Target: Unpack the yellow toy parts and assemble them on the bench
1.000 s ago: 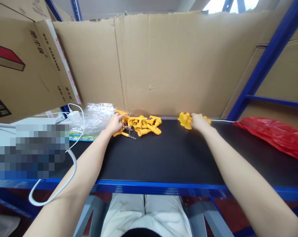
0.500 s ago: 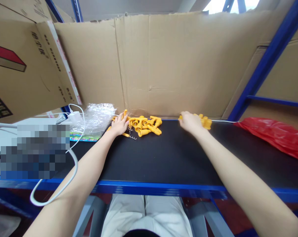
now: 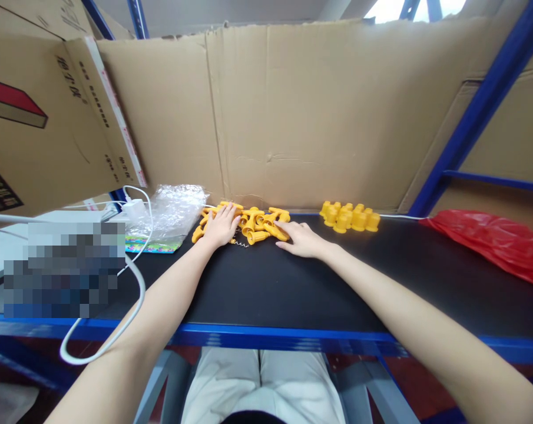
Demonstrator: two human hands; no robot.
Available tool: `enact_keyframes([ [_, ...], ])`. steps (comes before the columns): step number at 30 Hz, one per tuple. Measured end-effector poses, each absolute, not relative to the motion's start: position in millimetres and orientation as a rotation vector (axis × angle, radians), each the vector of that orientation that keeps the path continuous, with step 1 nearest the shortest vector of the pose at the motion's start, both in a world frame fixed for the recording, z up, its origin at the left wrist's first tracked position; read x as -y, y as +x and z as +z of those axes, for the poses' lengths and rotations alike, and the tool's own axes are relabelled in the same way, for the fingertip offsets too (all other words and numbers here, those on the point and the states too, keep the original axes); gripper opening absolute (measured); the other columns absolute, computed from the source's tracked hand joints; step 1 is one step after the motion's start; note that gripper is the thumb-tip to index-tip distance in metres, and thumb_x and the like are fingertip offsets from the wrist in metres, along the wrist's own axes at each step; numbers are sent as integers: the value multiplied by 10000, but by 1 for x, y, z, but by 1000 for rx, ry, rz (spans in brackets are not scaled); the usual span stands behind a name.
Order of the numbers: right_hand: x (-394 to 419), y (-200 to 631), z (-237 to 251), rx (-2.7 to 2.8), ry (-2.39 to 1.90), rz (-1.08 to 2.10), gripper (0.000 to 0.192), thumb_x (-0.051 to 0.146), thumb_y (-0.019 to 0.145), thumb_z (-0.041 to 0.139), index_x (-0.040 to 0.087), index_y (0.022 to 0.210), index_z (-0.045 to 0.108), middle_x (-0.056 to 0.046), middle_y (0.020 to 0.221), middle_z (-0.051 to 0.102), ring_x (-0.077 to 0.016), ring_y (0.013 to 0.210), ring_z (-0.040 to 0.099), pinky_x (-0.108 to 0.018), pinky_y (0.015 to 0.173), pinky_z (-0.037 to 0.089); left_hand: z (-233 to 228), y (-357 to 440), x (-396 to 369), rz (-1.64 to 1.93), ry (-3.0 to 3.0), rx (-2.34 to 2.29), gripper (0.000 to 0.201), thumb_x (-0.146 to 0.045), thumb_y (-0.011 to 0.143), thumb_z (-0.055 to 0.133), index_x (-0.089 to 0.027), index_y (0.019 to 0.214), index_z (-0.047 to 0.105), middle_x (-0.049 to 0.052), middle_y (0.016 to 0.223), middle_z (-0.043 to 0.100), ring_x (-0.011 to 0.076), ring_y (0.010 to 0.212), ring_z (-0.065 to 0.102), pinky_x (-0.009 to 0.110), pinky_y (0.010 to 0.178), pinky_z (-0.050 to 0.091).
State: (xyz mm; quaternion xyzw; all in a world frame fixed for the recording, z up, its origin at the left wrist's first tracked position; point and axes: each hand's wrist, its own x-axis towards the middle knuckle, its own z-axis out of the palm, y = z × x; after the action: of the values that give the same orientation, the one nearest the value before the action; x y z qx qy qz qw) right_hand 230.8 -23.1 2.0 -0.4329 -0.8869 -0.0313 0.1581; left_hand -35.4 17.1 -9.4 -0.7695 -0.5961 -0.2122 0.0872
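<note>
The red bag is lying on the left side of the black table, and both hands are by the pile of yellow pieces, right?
Not quite. The head view shows the red bag lying on the right side of the black table, not the left. The rest holds: the left hand and the right hand are both by the pile of yellow pieces.
</note>
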Motion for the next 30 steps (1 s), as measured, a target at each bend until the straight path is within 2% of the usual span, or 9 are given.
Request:
enact_keyframes([
  [2, 23, 230, 3, 2536, -1214, -106, 525, 390, 842, 494, 183, 1317, 416, -138, 1275, 530, -276, 1158, 486, -418, 879, 372, -9, -35, -17, -672, -2261, 1735, 519, -414, 939, 192, -207, 1380, 371, 75, 1464, 342, 246, 1368, 253, 526, 1105, 120],
  [5, 26, 228, 8, 2569, -1180, -187, 280, 314, 827, 495, 166, 1054, 569, -120, 1123, 603, -255, 1048, 532, -359, 782, 388, -7, -35, -16, -717, -2209, 1685, 492, -384, 942, 207, -181, 1333, 426, 99, 1389, 452, 244, 1318, 338, 504, 1090, 170],
  [7, 28, 228, 11, 2591, -1169, -252, 174, 285, 823, 491, 161, 909, 578, -107, 1006, 626, -235, 953, 555, -329, 729, 375, -7, -34, -15, -724, -2194, 1663, 481, -376, 942, 216, -169, 1301, 460, 108, 1360, 483, 246, 1288, 375, 491, 1074, 208],
  [9, 29, 228, 13, 2594, -1160, -308, 142, 268, 829, 482, 161, 871, 565, -97, 954, 628, -217, 893, 562, -316, 713, 361, -6, -33, -15, -716, -2196, 1661, 466, -368, 940, 227, -173, 1265, 496, 108, 1366, 476, 250, 1277, 387, 488, 1060, 232],
  [16, 23, 238, 18, 2445, -1212, -348, 219, 181, 873, 396, 151, 1010, 565, -106, 1016, 620, -189, 795, 585, -313, 730, 391, -1, -23, -8, -719, -2240, 1683, 469, -350, 935, 259, -165, 1325, 440, 106, 1421, 408, 261, 1341, 303, 526, 1091, 159],
  [19, 23, 239, 20, 2376, -1146, -321, 249, 159, 872, 393, 149, 1050, 567, -119, 1063, 613, -203, 843, 597, -327, 758, 431, 6, -16, -2, -860, -2294, 1515, 433, -322, 931, 281, -159, 1263, 507, 98, 1372, 472, 236, 1312, 351, 482, 1111, 155],
  [22, 26, 236, 21, 2327, -978, -333, 319, 97, 845, 391, 135, 1110, 565, -131, 1132, 596, -220, 991, 579, -350, 856, 443, 15, -3, 7, -1045, -2464, 1332, 404, -337, 921, 316, -153, 1157, 588, 89, 1211, 600, 210, 1203, 471, 411, 1088, 255],
  [25, 31, 229, 20, 2286, -819, -371, 374, 91, 847, 390, 139, 1177, 561, -139, 1210, 562, -226, 1096, 540, -376, 923, 435, 20, 13, 17, -1330, -2768, 1345, 433, -402, 919, 321, -155, 1048, 652, 83, 1103, 656, 201, 1079, 565, 355, 993, 387],
  [30, 39, 216, 20, 2328, -642, -409, 413, 144, 896, 356, 204, 1274, 511, -124, 1305, 507, -215, 1203, 472, -432, 974, 415, 19, 30, 24, -1958, -3037, 1489, 497, -551, 868, 395, -164, 967, 690, 88, 1044, 682, 210, 1051, 590, 347, 957, 416],
])
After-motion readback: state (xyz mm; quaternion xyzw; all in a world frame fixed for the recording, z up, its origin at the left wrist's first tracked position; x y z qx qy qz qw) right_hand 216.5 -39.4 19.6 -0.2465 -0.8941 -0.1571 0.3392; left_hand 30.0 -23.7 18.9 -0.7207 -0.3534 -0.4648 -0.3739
